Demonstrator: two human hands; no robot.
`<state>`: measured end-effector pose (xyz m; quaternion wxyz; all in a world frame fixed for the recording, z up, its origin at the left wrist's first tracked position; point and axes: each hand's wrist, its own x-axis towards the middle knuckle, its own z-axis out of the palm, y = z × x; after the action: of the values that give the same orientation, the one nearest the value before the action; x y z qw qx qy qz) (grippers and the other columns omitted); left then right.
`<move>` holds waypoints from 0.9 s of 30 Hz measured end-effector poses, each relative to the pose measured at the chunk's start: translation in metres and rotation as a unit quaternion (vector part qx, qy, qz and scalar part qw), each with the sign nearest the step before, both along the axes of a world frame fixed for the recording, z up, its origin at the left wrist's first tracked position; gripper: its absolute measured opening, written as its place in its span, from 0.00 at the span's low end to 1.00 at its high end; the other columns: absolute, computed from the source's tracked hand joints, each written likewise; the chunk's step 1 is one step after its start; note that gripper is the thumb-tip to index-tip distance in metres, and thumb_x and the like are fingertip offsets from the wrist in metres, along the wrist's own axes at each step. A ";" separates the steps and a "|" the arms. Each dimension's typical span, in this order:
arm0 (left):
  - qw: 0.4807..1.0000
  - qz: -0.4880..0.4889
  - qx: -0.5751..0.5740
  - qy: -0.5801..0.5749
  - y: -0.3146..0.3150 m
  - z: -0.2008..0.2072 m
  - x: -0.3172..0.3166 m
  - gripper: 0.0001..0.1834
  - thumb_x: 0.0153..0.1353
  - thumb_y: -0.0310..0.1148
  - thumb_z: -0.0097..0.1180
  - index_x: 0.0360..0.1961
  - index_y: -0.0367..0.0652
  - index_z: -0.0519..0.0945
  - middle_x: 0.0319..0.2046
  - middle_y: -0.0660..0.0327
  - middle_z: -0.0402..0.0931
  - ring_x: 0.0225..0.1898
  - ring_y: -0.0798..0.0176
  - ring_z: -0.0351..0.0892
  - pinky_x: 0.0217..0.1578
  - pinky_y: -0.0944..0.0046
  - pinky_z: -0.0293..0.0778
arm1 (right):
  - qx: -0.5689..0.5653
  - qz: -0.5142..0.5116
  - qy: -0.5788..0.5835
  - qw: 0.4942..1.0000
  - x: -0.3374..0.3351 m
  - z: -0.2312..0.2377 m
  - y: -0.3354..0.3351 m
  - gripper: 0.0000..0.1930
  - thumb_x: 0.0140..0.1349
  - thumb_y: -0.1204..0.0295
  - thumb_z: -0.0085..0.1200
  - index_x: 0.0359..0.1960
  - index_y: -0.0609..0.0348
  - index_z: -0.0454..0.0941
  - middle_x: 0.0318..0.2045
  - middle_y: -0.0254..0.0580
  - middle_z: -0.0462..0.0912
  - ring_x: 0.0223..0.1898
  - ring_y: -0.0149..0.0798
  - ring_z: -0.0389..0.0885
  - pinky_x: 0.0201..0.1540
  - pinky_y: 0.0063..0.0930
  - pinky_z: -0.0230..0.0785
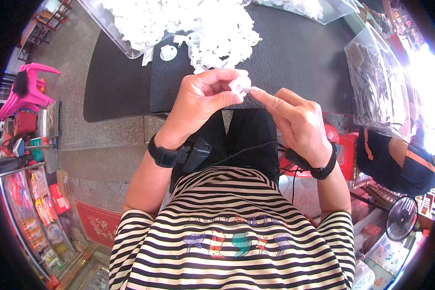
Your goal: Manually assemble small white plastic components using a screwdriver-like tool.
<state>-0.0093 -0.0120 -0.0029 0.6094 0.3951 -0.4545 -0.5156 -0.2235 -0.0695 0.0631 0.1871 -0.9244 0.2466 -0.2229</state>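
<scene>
a small white part [240, 84], partly covered, is pinched by the left hand [198, 96] over the tabletop [299, 53]; the right hand [295, 116] meets it, its hold i cannot tell; beyond, a cut-off clear bin [106, 30] holds glaring white pieces [147, 21].

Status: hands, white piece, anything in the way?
Left hand pinching small white piece. Right hand index fingertip at its right side. White parts heaped just beyond, on black table.

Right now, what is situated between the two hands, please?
In the head view, a small white part sits between them, pinched by the left hand, close to the right hand.
</scene>
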 end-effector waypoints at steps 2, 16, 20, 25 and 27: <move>1.000 -0.007 -0.003 0.019 0.000 0.000 0.000 0.20 0.59 0.20 0.63 0.53 0.33 0.79 0.41 0.60 0.83 0.40 0.72 0.81 0.45 0.71 0.79 | -0.030 0.003 0.006 1.000 0.000 -0.001 -0.001 0.25 0.52 0.84 0.54 0.54 0.52 0.81 0.20 0.40 0.68 0.18 0.40 0.70 0.23 0.32 0.66; 0.999 0.013 -0.005 -0.033 0.003 0.001 -0.007 0.19 0.58 0.19 0.63 0.51 0.34 0.80 0.41 0.58 0.83 0.40 0.70 0.82 0.45 0.69 0.80 | -0.111 -0.049 0.095 0.988 0.011 0.011 0.020 0.27 0.48 0.81 0.56 0.53 0.47 0.82 0.21 0.38 0.68 0.19 0.40 0.74 0.24 0.34 0.69; 0.998 0.036 -0.020 -0.052 0.003 0.000 -0.011 0.19 0.57 0.18 0.64 0.50 0.35 0.80 0.40 0.58 0.82 0.41 0.69 0.82 0.45 0.69 0.80 | -0.125 -0.072 0.120 0.982 0.015 0.013 0.028 0.27 0.48 0.82 0.55 0.53 0.47 0.82 0.21 0.39 0.68 0.19 0.41 0.74 0.24 0.34 0.69; 0.999 0.039 -0.009 -0.028 0.004 0.002 -0.006 0.19 0.57 0.18 0.63 0.50 0.35 0.80 0.40 0.59 0.82 0.42 0.70 0.82 0.46 0.69 0.80 | -0.067 -0.060 0.050 0.995 0.006 0.014 0.020 0.27 0.50 0.84 0.54 0.54 0.49 0.81 0.21 0.40 0.70 0.19 0.42 0.74 0.25 0.34 0.69; 0.999 0.034 -0.015 -0.006 0.005 0.002 -0.006 0.19 0.57 0.18 0.63 0.51 0.35 0.80 0.40 0.59 0.82 0.42 0.70 0.81 0.46 0.69 0.79 | -0.062 -0.073 0.046 0.994 0.004 0.014 0.021 0.26 0.52 0.84 0.54 0.55 0.51 0.81 0.21 0.41 0.71 0.19 0.42 0.74 0.25 0.34 0.69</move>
<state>-0.0154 -0.0069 -0.0012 0.6301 0.4041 -0.4518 -0.4854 -0.2196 -0.0490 0.0772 0.1010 -0.9230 0.3077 -0.2077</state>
